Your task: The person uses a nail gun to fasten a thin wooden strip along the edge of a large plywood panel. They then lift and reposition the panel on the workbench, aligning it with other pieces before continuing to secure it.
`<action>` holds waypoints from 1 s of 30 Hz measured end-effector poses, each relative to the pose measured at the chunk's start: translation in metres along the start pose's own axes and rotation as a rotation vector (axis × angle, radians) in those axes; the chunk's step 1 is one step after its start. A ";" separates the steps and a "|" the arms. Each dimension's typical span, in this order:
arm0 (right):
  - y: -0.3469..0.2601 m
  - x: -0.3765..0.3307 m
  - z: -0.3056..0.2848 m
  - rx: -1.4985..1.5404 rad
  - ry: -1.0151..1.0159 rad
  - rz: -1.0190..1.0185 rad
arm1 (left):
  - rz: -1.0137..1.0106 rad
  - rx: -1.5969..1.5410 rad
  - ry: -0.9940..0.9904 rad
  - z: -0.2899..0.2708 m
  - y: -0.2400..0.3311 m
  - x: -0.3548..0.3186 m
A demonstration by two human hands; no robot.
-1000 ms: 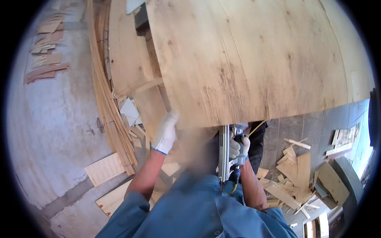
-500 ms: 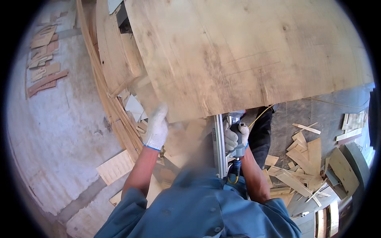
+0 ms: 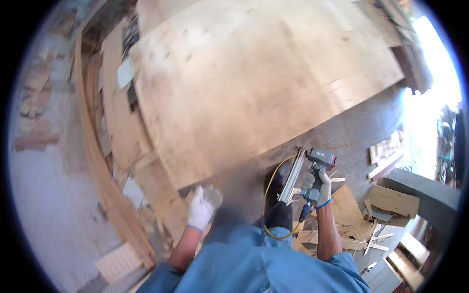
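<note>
Your gloved left hand point(image 3: 203, 207) was open, just beside the near corner of the wide wooden board point(image 3: 264, 88). Farther right, your right hand point(image 3: 322, 189), also gloved, was gripping the nail gun point(image 3: 321, 157), near the board's closest edge.

"Where's the left hand point(image 3: 203, 204)?"

"At seven o'clock, gloved, its fingers loosely spread. The left forearm point(image 3: 187, 246) is bare and slants up toward one."

"And the right hand point(image 3: 325, 188)?"

"Gloved too, over at four o'clock, fingers curled into a grip."

"How does that arm lie?"

"The right forearm point(image 3: 329, 232) points nearly to twelve, the right wrist point(image 3: 323, 203) about straight."
</note>
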State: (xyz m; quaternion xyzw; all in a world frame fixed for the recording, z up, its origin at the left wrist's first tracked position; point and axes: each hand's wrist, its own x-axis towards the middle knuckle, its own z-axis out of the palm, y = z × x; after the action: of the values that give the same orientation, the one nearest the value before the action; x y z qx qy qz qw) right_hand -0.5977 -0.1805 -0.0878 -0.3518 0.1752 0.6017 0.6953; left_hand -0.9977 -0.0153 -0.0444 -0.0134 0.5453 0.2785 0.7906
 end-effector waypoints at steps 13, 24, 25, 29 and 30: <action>-0.223 -0.101 0.027 -0.404 0.068 -0.300 | -0.081 0.267 -0.311 0.234 -0.101 0.062; -0.399 -0.077 0.048 -1.087 0.493 -0.251 | -0.144 0.610 -0.662 0.317 -0.159 0.122; -0.421 -0.070 0.055 -1.159 0.482 -0.249 | -0.142 0.644 -0.662 0.331 -0.162 0.123; -0.502 -0.032 0.081 -1.436 0.529 -0.283 | -0.259 0.647 -0.603 0.372 -0.160 0.120; -0.521 -0.022 0.095 -1.556 0.532 -0.299 | -0.144 0.796 -0.706 0.354 -0.172 0.142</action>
State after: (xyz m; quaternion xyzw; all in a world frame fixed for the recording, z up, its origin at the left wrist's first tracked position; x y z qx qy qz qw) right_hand -0.1193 -0.1440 0.1378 -0.8814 -0.1807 0.3492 0.2618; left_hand -0.5815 0.0151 -0.0729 0.3446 0.3073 -0.0173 0.8868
